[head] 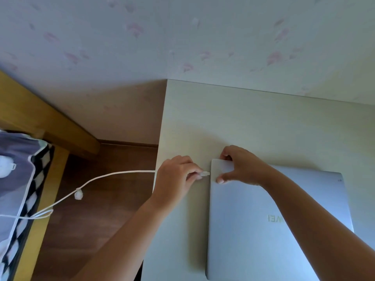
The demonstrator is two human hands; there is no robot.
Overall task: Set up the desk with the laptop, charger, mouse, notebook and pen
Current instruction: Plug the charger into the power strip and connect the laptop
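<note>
A closed silver laptop (253,224) lies flat on the pale desk (243,122), its lid lettering upside down to me. My right hand (239,165) grips the laptop's far left corner, thumb on the lid and fingers over the back edge. My left hand (176,175) pinches the white plug (205,173) of the charger cable (113,175), its tip touching the laptop's left edge. The cable runs left off the desk, past a small white tie (78,194), to the bed. Mouse, notebook and pen are not in view.
A wooden bed frame (48,122) with patterned bedding (18,179) stands at the left, a white object (5,166) lying on it. Brown wood floor (91,220) separates bed and desk. Floral wallpaper (182,37) backs the desk.
</note>
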